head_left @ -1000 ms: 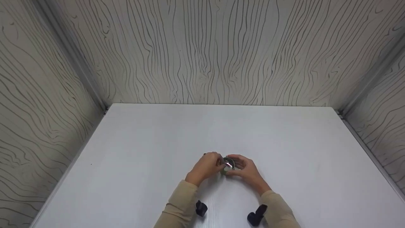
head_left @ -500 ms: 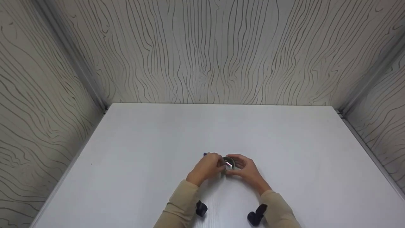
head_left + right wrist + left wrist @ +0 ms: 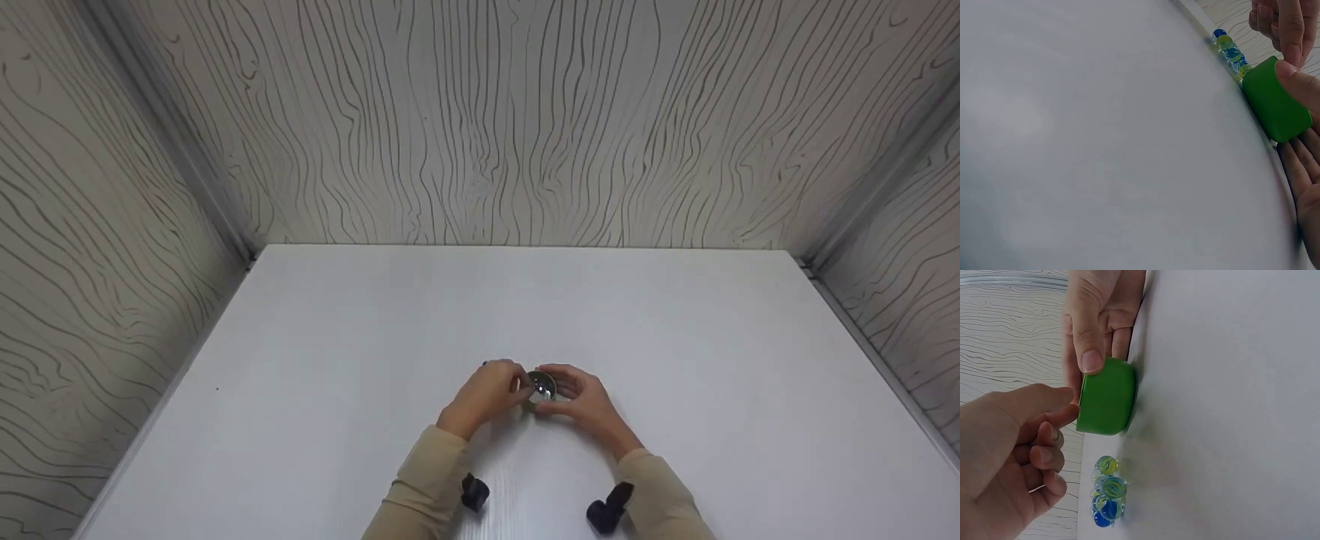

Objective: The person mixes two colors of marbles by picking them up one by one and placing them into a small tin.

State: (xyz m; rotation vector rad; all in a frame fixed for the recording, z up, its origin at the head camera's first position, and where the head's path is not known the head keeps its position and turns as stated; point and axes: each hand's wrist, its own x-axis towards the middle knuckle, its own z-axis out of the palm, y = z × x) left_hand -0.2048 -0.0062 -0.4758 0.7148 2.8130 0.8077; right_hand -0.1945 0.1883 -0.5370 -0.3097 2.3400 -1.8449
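A small green bowl (image 3: 1107,402) with a shiny metal inside (image 3: 543,391) stands on the white table between both hands. My right hand (image 3: 589,405) holds it from the right, thumb on the near wall and the other fingers round the far side. From the left, my left hand (image 3: 486,394) pinches at the rim with thumb and forefinger, its other fingers loosely curled. Beside the bowl, below the left fingertips in the left wrist view, lies a cluster of clear marbles (image 3: 1111,486) with blue and yellow-green swirls. In the head view the left hand hides most of them.
The white tabletop (image 3: 360,315) stretches out around the hands. Wood-grain panels (image 3: 480,135) rise behind it and at both sides. Black camera mounts (image 3: 474,493) sit at the wrists, by the beige sleeves (image 3: 424,480).
The bowl's inside looks darker, with a different gleam. The left hand has shifted very slightly, and less of a blue marble behind it shows than half a second ago. The right hand stays in place.
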